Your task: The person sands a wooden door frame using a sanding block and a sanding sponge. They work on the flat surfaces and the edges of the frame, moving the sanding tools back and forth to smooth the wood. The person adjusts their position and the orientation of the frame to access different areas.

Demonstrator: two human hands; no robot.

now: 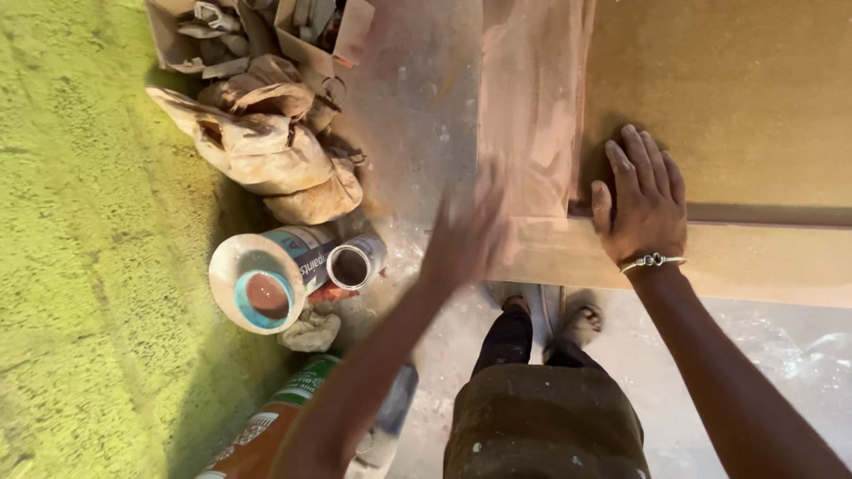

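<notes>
the flat brown wooden board (745,89) leans upright before the person, its left part already stained reddish. for an even coat, rub in long overlapping passes. the left hand (466,235) is blurred at the board's left edge; i cannot tell its fingers or hold. the right hand (643,200) lies on the board, fingers nearly straight, pressing flat, holding nothing.

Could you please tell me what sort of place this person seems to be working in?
Probably a carpentry or finishing workshop: the right hand presses on a flat brown wooden board, open round paint tins stand on the dusty, splattered grey floor, beside crumpled stained rags.
</notes>
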